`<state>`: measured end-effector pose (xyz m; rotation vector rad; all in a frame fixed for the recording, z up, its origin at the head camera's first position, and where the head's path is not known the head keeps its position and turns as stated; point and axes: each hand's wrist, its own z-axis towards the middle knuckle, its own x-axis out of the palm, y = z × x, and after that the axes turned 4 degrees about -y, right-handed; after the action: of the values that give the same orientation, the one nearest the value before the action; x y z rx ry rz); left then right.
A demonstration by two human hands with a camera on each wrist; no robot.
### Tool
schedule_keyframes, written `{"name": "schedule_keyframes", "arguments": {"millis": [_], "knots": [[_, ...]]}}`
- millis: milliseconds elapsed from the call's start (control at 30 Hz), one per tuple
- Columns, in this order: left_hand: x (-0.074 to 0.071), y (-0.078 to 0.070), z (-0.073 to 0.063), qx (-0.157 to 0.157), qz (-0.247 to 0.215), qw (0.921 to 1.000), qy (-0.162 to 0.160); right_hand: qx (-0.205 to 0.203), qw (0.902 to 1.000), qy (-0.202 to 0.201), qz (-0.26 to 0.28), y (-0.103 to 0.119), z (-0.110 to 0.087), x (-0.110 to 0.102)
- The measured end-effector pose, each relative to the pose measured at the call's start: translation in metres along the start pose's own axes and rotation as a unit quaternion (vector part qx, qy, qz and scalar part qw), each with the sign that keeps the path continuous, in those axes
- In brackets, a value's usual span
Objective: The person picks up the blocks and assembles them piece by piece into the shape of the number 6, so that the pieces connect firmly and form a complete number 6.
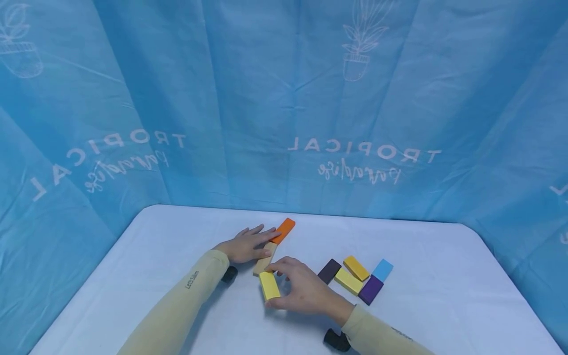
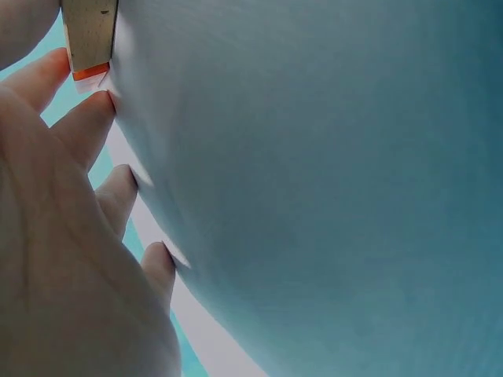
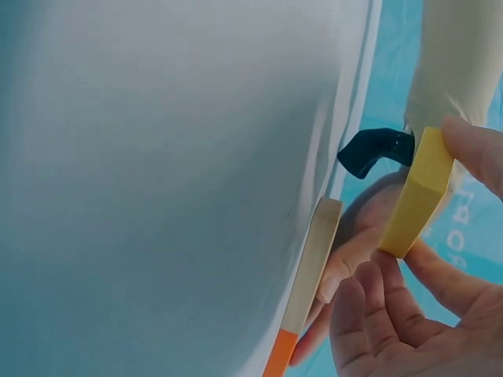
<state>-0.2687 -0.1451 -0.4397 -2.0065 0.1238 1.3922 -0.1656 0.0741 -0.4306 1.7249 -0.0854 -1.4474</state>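
Note:
Between the thumb and fingertips of my right hand (image 1: 306, 287) is a yellow block (image 1: 269, 286); the right wrist view shows the yellow block (image 3: 422, 188) pinched at its two ends, raised off the table. My left hand (image 1: 245, 245) lies with outstretched fingers beside a plain wooden block (image 1: 265, 260) and an orange block (image 1: 284, 230), which lie end to end in a slanting line. Its index finger touches the orange block and its thumb is at the wooden one. In the left wrist view the wooden block (image 2: 89, 35) shows near the fingertips.
Right of my right hand lie a dark block (image 1: 329, 271), a second yellow block (image 1: 348, 281), an amber block (image 1: 356, 268), a light blue block (image 1: 382, 269) and a purple block (image 1: 371, 290). They rest on a white table (image 1: 421, 261) with blue curtains (image 1: 266, 98) around it.

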Motion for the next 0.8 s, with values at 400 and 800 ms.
{"name": "schedule_keyframes", "arguments": {"millis": [400,800], "knots": [[-0.001,-0.003,-0.001,0.012,-0.016,0.9998,0.002,-0.006,0.9995,0.017,-0.024,0.0,0.004,0.006],[-0.001,-0.001,-0.001,0.012,-0.004,0.9999,-0.001,-0.015,0.9974,0.023,-0.067,0.006,0.012,0.007]]}}
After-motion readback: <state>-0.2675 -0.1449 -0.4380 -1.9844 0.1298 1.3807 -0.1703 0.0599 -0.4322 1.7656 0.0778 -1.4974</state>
